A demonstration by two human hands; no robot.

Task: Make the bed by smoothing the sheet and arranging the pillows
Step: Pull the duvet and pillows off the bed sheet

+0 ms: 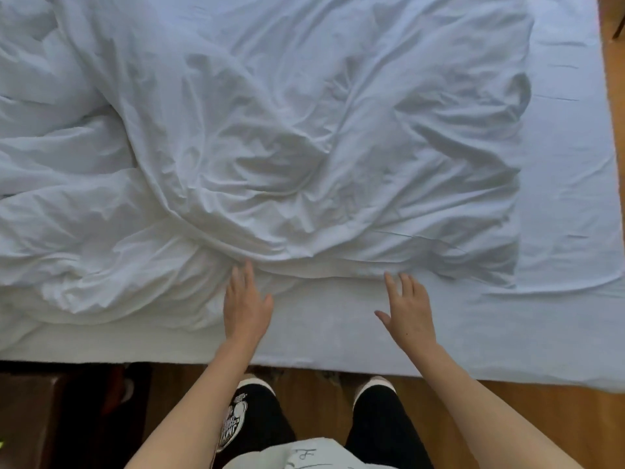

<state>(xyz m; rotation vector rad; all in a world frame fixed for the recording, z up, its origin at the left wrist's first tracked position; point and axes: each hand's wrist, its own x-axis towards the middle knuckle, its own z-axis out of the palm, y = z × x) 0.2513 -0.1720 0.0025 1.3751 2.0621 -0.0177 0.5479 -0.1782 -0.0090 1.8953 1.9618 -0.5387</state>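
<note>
While both hands point(246, 308) point(408, 313) lie flat, fingers straight, a rumpled duvet point(270, 147) covers the sheet point(568, 164) ahead.

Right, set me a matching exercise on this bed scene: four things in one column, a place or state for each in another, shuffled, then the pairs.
Things:
1. duvet
2. sheet
3. left hand
4. floor

Places or states:
A. wooden, under the bed's near edge
B. bare and fairly flat, along the bed's right side
C. crumpled, heaped over the bed's left and middle
D. fingers straight, tips at the duvet's near edge

Pairs: 1-C, 2-B, 3-D, 4-A
</note>
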